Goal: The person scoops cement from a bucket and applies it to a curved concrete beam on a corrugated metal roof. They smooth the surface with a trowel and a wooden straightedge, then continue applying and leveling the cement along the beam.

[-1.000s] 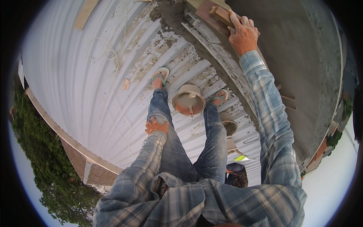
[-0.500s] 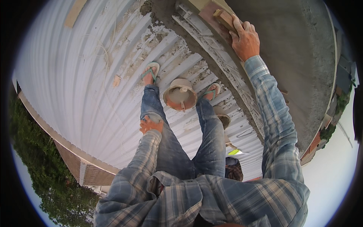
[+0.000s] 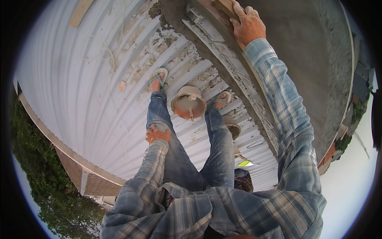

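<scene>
Up top, right hand (image 3: 248, 26) gripped a wooden float (image 3: 227, 6) against the wet cement wall (image 3: 302, 44); left hand (image 3: 157, 134) rested loosely curled on the knee, well apart.

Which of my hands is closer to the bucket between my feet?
Left. The left hand rests on the left knee, beside the bucket; the right hand is up on the wooden float against the wall.

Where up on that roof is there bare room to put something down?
The corrugated metal roof lies bare left of the left foot, apart from a small wood scrap and loose string. Between the feet it is crowded: a bucket sits there, smaller pans behind. The right hand presses a wooden float on the wet cement wall.
</scene>
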Motion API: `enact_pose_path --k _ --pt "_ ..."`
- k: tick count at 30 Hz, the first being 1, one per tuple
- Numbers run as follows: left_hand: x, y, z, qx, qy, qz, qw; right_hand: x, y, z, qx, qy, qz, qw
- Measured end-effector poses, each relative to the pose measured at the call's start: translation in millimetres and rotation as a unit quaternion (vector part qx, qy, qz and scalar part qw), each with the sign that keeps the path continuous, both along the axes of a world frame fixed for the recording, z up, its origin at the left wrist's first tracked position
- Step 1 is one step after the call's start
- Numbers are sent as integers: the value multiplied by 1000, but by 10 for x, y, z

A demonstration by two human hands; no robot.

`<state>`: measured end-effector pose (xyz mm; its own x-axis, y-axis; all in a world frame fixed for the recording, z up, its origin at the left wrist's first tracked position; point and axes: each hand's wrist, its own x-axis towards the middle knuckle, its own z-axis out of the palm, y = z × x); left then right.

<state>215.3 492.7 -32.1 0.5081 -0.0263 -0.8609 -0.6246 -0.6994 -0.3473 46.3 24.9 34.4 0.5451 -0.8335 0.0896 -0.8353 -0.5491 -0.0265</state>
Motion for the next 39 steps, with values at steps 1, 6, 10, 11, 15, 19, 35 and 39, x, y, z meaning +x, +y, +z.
enact_pose_path --k 1,6,10,11,15,19,35,39 --pt "29 -23 12 -2 -5 2 1000 -145 131 52 44 8 -30 999" --pt "98 -62 34 16 20 6 1000 -290 241 72 82 14 -62 995" --pt "94 -11 -9 -9 12 1 1000 323 -66 31 -1 11 -5 1000" --pt "132 -29 1 -10 10 10 1000 222 -4 45 39 17 -31 999" --pt "118 -75 33 2 13 25 1000 -80 125 45 91 22 -64 994" --pt "18 -87 23 -10 -1 20 1000 365 -89 67 72 -21 -33 997" --pt "-485 -242 109 -442 60 -89 890 -5659 3853 1860 133 -71 -503 851" --pt "-1475 -1059 522 -350 501 58 789 -4271 3864 2037 357 -570 -515 531"
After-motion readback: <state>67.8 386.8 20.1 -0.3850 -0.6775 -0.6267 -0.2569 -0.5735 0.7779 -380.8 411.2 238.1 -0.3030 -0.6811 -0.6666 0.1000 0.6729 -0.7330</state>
